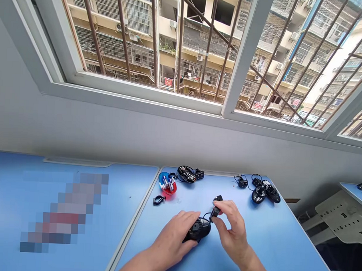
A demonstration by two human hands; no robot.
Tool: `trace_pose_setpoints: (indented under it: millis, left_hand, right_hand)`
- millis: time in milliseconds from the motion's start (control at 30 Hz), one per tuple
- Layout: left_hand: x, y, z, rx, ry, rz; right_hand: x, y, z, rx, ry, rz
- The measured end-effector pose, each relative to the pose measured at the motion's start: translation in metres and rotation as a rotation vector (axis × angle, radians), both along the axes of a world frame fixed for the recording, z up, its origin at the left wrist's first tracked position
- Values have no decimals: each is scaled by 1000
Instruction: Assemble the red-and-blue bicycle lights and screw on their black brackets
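Note:
My left hand (181,233) is wrapped round a rounded, glossy black device (202,229), keeping it low over the blue table. A short thin black cord runs from this device to a small black switch-like piece (215,211). Thumb and fingers of my right hand (232,229) pinch that small piece just above the table, to the right of the device. Part of the device's underside is hidden behind my left fingers. Beyond my hands lies a red and blue shell (167,183) with several battery-like cylinders in it. Near it is a black ring clamp (159,200).
An opened oval black device (186,174) with a corded small piece (199,174) lies at the table's back edge. Further right are black oval parts (259,194) with cords. A seam (135,217) joins two blue tables; a barred window is above.

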State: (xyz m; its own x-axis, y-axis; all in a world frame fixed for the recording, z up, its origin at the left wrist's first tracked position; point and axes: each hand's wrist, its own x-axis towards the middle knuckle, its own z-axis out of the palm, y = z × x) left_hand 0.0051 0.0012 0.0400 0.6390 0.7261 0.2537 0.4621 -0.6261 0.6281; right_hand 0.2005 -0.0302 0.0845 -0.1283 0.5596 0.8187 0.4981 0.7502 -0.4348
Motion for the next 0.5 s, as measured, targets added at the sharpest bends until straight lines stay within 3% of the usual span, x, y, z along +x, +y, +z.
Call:
trace_pose_setpoints:
  millis: [200,333,500]
  left_hand:
    - [0,0,0,3,-9,0]
    - [0,-1,4,0,-4,1]
    - [0,1,3,-17,14,-9]
  right_hand:
    - [1,-1,1,-45,-29,172]
    - [-2,1,-2,-15,-10,119]
    - [0,4,-11,42,-1,-53]
